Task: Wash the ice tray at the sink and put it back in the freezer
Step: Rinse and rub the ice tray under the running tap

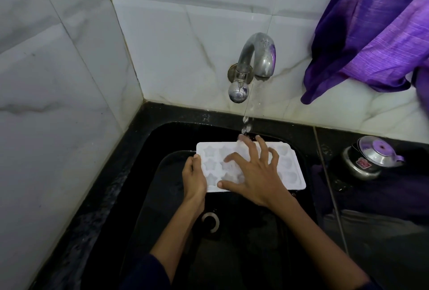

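A white ice tray with star and heart moulds is held level over the black sink. My left hand grips the tray's left edge, thumb on top. Spread across the tray's middle, my right hand has its fingertips pressed into the moulds. Water runs from the steel tap down onto the fingers at the tray's far edge.
The sink drain lies below the tray. A steel pressure cooker stands on the black counter at the right. A purple cloth hangs at the upper right. White marble-look tiled walls close in the left and back.
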A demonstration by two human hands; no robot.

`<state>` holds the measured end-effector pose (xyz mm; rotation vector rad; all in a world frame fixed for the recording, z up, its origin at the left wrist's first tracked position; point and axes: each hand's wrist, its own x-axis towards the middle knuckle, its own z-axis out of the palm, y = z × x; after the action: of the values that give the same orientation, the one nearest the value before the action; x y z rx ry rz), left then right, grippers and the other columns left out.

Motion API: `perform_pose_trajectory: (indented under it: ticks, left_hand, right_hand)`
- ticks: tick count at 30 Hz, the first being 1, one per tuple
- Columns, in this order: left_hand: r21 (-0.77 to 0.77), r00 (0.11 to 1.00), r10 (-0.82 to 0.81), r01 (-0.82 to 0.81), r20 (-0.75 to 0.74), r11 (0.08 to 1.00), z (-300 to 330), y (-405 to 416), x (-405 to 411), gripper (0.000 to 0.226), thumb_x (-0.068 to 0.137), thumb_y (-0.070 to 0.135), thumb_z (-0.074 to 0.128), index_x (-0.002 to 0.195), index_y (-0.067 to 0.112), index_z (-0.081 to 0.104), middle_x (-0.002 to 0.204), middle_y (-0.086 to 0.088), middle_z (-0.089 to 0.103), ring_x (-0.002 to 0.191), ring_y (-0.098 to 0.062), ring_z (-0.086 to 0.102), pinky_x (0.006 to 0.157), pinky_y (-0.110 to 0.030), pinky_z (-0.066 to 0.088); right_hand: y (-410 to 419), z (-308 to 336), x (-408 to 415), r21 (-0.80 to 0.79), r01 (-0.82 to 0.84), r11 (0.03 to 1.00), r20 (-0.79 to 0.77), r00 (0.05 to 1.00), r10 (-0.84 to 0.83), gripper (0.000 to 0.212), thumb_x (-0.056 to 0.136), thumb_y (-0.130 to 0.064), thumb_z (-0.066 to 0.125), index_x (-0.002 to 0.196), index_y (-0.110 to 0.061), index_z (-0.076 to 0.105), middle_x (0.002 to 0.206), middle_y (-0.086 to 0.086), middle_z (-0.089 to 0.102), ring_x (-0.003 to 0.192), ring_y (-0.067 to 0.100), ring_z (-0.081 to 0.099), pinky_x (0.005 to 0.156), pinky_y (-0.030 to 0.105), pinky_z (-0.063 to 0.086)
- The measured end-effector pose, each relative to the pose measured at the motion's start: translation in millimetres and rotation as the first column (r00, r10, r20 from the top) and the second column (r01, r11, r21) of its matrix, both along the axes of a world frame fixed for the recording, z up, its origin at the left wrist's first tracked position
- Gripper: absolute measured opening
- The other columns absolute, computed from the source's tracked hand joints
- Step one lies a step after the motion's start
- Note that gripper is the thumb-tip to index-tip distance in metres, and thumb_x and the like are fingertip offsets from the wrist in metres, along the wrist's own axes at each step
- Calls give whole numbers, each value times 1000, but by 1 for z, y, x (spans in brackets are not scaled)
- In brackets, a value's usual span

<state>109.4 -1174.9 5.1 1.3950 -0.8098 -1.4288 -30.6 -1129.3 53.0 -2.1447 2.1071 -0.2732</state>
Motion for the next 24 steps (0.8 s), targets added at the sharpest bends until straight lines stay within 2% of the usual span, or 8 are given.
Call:
perform_pose_trajectory:
  ticks: [4, 7, 10, 12, 15, 17, 20, 24]
  left_hand:
    - [15, 1000, 17, -17, -1, 1000, -1, -3, -1, 30, 100, 34, 38, 83, 19, 57, 86, -6, 68, 73, -19, 66, 58, -29, 57]
    - [24, 1000, 12, -12, -1, 1000, -1, -5, -3, 30, 99, 35, 38, 84, 21, 58, 87, -4, 69, 73, -17, 67, 57, -27, 55]
    - [32, 1000, 15, -15, -5, 999, 0, -5, -5, 29, 99, 36, 38, 84, 23, 59, 88, -4, 69, 74, -18, 67, 59, -30, 54]
    - [35, 1000, 7, -7, 5, 999, -1, -4, -6, 30, 99, 36, 39, 82, 23, 59, 84, -3, 69, 70, -17, 67, 56, -28, 55]
    - [39, 1000, -14, 14, 5, 999, -2, 0, -9, 31, 98, 38, 40, 79, 21, 57, 81, -3, 68, 71, -19, 65, 63, -35, 56]
    - [29, 1000, -24, 24, -5, 999, -1, 1, -12, 31, 98, 37, 40, 78, 21, 57, 78, -1, 68, 67, -16, 66, 58, -31, 57]
    - [13, 999, -12, 13, -41, 1000, 4, -2, -15, 29, 99, 36, 40, 81, 24, 60, 74, 6, 69, 57, -5, 67, 46, -19, 51]
    - [17, 998, -8, 10, -59, 1000, 6, -5, -18, 28, 100, 36, 38, 84, 26, 59, 79, 2, 69, 56, -5, 67, 46, -19, 50]
  right_hand:
    - [2, -2, -3, 92, -24, 996, -6, 1000, 25, 82, 56, -90, 45, 127, -50, 38, 156, -8, -6, 140, 21, -22, 108, 52, -12]
    - [0, -3, -3, 81, -50, 995, -54, 997, 54, 88, 55, -92, 44, 132, -51, 36, 157, -8, -8, 139, 22, -25, 106, 54, -15]
    - [-1, -4, -2, 77, -62, 995, -98, 993, 70, 85, 58, -90, 42, 132, -49, 38, 158, -7, -7, 140, 25, -23, 106, 55, -14]
    - [-3, -4, -2, 79, -67, 995, -106, 992, 75, 81, 58, -90, 44, 127, -47, 44, 158, -7, -5, 141, 26, -21, 108, 57, -11]
    - [-5, 0, -5, 82, -62, 995, -123, 990, 72, 78, 52, -90, 48, 116, -45, 53, 157, -7, 1, 141, 29, -16, 109, 59, -6]
    - [-6, 3, -8, 74, -49, 996, -125, 991, 58, 78, 48, -90, 51, 111, -44, 55, 156, -6, 3, 141, 29, -15, 108, 57, -6]
    - [-8, 5, -11, 81, -21, 996, -103, 994, 29, 80, 48, -90, 53, 115, -47, 53, 156, -5, -1, 141, 29, -18, 107, 57, -9]
    - [-11, 6, -11, 108, -22, 994, -145, 989, 37, 80, 51, -89, 51, 119, -47, 51, 157, -6, -5, 140, 29, -21, 107, 60, -9]
